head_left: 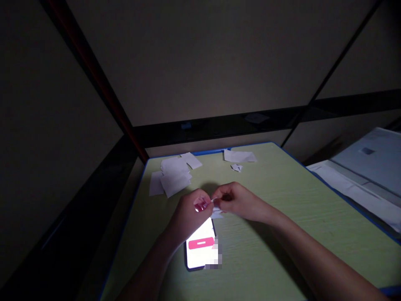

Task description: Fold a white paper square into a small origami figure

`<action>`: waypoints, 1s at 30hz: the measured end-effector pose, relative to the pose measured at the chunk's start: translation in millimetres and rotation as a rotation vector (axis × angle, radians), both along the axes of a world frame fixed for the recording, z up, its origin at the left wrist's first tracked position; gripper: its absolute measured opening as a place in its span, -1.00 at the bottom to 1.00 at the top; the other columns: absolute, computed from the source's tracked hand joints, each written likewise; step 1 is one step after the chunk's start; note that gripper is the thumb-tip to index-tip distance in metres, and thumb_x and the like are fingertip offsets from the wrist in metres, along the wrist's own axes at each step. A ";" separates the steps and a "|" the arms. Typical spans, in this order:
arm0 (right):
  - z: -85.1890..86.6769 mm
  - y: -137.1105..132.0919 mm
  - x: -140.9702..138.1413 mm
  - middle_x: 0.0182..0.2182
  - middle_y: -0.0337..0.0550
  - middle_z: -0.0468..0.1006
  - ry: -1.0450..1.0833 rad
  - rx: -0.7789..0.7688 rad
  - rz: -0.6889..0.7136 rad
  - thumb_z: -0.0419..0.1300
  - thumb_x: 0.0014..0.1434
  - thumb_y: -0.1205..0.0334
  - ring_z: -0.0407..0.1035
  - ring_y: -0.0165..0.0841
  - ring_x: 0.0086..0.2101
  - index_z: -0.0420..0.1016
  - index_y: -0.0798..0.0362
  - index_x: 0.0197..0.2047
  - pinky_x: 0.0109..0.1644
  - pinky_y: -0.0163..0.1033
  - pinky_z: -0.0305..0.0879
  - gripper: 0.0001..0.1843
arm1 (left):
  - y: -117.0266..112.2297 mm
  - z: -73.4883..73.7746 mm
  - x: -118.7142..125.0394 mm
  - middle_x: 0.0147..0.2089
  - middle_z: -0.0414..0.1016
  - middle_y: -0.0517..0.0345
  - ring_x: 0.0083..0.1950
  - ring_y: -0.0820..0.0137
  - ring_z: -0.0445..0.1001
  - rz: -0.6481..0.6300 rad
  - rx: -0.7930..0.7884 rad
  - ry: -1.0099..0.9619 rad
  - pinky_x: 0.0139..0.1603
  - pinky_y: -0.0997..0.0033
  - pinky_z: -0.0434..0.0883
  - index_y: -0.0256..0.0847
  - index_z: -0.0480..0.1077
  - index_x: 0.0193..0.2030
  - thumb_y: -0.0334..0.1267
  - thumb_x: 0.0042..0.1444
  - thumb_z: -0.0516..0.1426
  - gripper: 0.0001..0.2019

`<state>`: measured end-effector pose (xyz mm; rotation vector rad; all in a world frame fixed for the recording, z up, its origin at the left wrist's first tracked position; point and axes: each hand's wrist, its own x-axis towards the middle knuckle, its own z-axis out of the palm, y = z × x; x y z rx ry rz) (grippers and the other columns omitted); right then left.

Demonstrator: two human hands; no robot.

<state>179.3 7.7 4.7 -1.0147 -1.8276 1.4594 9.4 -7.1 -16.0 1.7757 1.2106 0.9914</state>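
Observation:
Above a lit smartphone (200, 255), my left hand (194, 209) and my right hand (236, 201) meet fingertip to fingertip. Both are closed in a pinch on a small piece of white paper (216, 209), mostly covered by the fingers. How the paper is folded cannot be made out. The phone lies face up on the green table (266, 251), its screen glowing white with a red bar, partly behind my left hand and wrist. Beyond the hands rests a small folded paper piece (237, 167).
Several loose white paper pieces (175, 173) lie overlapping at the table's far left. A paper strip (240, 156) sits near the far edge. To the right, a pale laptop-like panel (369, 159) stands beside white sheets (354, 188). A wall (200, 62) rises behind the table.

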 end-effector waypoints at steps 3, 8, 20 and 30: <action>-0.7 0.0 0.1 -0.57 -0.28 0.42 0.010 0.002 -0.003 0.08 -0.06 0.50 0.23 -0.52 -0.54 0.45 0.17 -0.45 -0.48 -0.38 0.13 -0.86 | 1.2 2.6 -0.2 -0.46 0.42 0.22 -0.41 0.47 0.43 0.013 -0.070 -0.076 -0.42 0.52 0.35 -0.25 0.31 -0.38 -0.38 -0.10 0.15 -0.90; 1.2 -0.1 0.1 -0.60 -0.29 0.36 0.015 0.002 0.010 0.08 -0.01 0.46 0.20 -0.52 -0.56 0.44 0.17 -0.45 -0.48 -0.37 0.11 -0.88 | 2.1 5.9 -0.9 -0.48 0.46 0.16 -0.42 0.44 0.45 0.008 -0.138 -0.047 -0.42 0.50 0.36 -0.28 0.35 -0.46 -0.34 -0.09 0.15 -0.94; -2.8 5.8 4.2 -0.54 -0.25 0.39 0.123 -0.032 0.052 0.07 0.05 0.39 0.22 -0.49 -0.52 0.47 0.18 -0.37 -0.44 -0.35 0.13 -0.85 | 4.9 9.5 -1.6 -0.54 0.43 0.20 -0.53 0.46 0.43 0.085 -0.179 -0.121 -0.56 0.53 0.36 -0.28 0.34 -0.48 -0.28 -0.11 0.15 -0.89; 2.2 4.6 0.2 -0.62 -0.27 0.36 0.109 -0.083 -0.039 0.11 0.04 0.34 0.20 -0.50 -0.57 0.44 0.17 -0.48 -0.48 -0.35 0.12 -0.86 | -1.2 8.3 -1.1 -0.43 0.49 0.17 -0.43 0.46 0.45 0.098 0.064 0.079 -0.48 0.55 0.35 -0.22 0.38 -0.34 -0.30 -0.01 0.12 -0.92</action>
